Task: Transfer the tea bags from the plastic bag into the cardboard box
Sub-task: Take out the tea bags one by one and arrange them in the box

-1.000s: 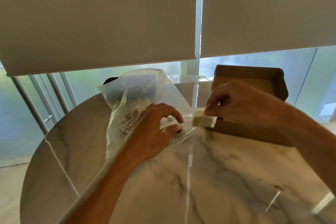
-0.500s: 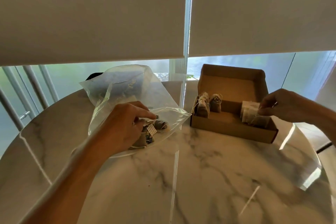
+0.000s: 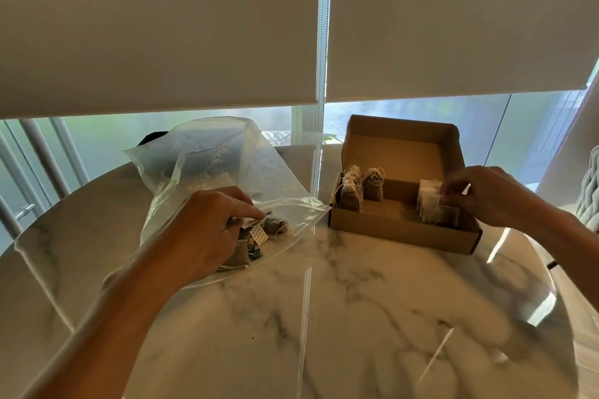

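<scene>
A clear plastic bag (image 3: pixel 207 168) lies on the left of the marble table, its mouth facing the box. My left hand (image 3: pixel 207 230) is inside that mouth, fingers pinching the loose tea bags (image 3: pixel 259 236) there. The open cardboard box (image 3: pixel 402 230) sits to the right. A row of tea bags (image 3: pixel 351 191) stands along its left wall and a stack of pale tea bags (image 3: pixel 434 207) stands at its right end. My right hand (image 3: pixel 486 194) reaches into the box, fingertips pinched on the top of that right stack.
The round marble table (image 3: pixel 324 317) has bare surface in front of bag and box. Window blinds and glass rise just behind the table. A knitted grey cushion (image 3: pixel 591 191) shows at the far right edge.
My right hand carried a tea bag from the bag's mouth over into the right end of the box. My left hand stayed at the bag, fingers working among the tea bags.
</scene>
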